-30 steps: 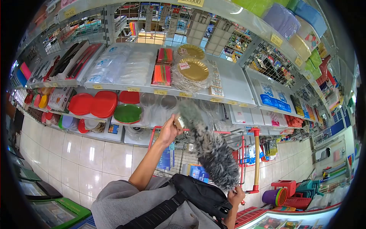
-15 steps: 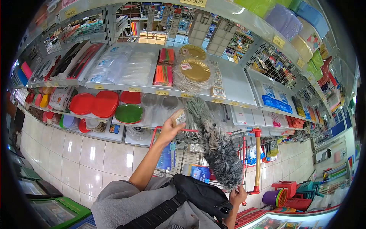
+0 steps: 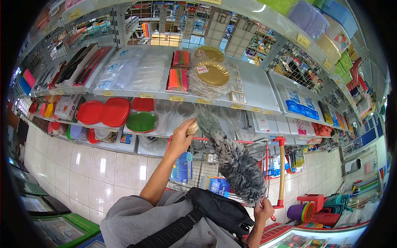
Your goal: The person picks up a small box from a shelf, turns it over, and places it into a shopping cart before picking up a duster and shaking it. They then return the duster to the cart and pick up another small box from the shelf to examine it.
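Note:
My left hand (image 3: pixel 182 136) is closed around a small light-brown pack (image 3: pixel 192 127), in front of the lower shelf. Its label cannot be made out. With my right hand (image 3: pixel 264 210) I grip the handle end of a fluffy grey duster (image 3: pixel 240 169), low at the right. The duster slants up and left over the shopping cart (image 3: pixel 281 173), its pale tip (image 3: pixel 209 120) near the shelf edge and just right of the pack. Small boxes (image 3: pixel 237 96) stand in a row on the upper shelf, beside gold plates (image 3: pixel 211 73) in clear wrap.
Red trays (image 3: pixel 114 112) and a green plate (image 3: pixel 141 122) lie on the lower shelf. Orange-and-green packs (image 3: pixel 178 79) sit above, behind price tags. A blue Paperline pack (image 3: pixel 180 167) is in the cart. Purple baskets (image 3: pixel 298 211) and red stools (image 3: pixel 311 201) stand at the right.
My left hand has turned the pack, so its broad face shows less. My right hand has risen slightly, and the duster's tip has shifted a little left and down.

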Available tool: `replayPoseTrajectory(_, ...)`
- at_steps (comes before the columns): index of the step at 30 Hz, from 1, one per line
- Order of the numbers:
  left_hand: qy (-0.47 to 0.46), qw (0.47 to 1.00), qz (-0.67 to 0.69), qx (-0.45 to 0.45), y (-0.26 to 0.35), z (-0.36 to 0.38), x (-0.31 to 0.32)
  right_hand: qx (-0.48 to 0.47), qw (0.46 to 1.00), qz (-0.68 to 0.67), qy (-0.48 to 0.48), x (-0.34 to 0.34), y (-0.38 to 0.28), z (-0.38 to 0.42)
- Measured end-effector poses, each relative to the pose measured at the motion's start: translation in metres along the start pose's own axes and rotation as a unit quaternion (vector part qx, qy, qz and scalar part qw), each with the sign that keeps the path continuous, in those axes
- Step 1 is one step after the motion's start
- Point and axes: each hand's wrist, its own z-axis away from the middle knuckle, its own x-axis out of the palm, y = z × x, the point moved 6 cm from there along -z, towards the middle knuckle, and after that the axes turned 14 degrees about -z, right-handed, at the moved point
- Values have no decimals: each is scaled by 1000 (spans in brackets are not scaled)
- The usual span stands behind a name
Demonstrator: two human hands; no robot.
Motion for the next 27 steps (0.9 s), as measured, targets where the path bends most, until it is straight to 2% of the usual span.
replayPoseTrajectory(1,34,998,-5,44,10,0,-6,-3,1000,3,0,0,0,0)
replayPoseTrajectory(2,35,998,-6,44,10,1,-7,-8,1000,6,1,0,0,-2)
replayPoseTrajectory(4,5,1000,0,-18,3,1,-5,-11,1000,0,-2,0,4,0)
replayPoseTrajectory(5,5,1000,0,-17,2,0,-5,-12,1000,-6,-6,0,3,1)
replayPoseTrajectory(7,36,995,-56,70,12,1,-8,-5,1000,2,6,0,2,0)
replayPoseTrajectory(11,19,997,-27,71,21,1,-7,22,999,12,32,0,-3,-2)
replayPoseTrajectory(13,45,999,-18,-3,6,3,-3,30,998,4,51,2,0,0)
replayPoseTrajectory(14,45,999,-18,-3,-6,4,5,38,997,-3,68,1,2,2)
replayPoseTrajectory(16,48,982,125,-131,-50,5,24,68,996,7,51,0,3,3)
replayPoseTrajectory(17,47,982,124,-131,-39,5,19,97,995,17,35,1,5,4)
replayPoseTrajectory(19,43,918,326,-222,-14,4,11,93,995,8,41,2,2,5)
replayPoseTrajectory(20,43,918,326,-221,-15,3,11,89,995,-1,47,3,0,5)
replayPoseTrajectory(22,0,891,355,-284,-24,6,17,80,995,-15,55,6,1,8)
replayPoseTrajectory(27,39,857,418,-299,-17,7,20,47,997,-25,60,13,5,15)
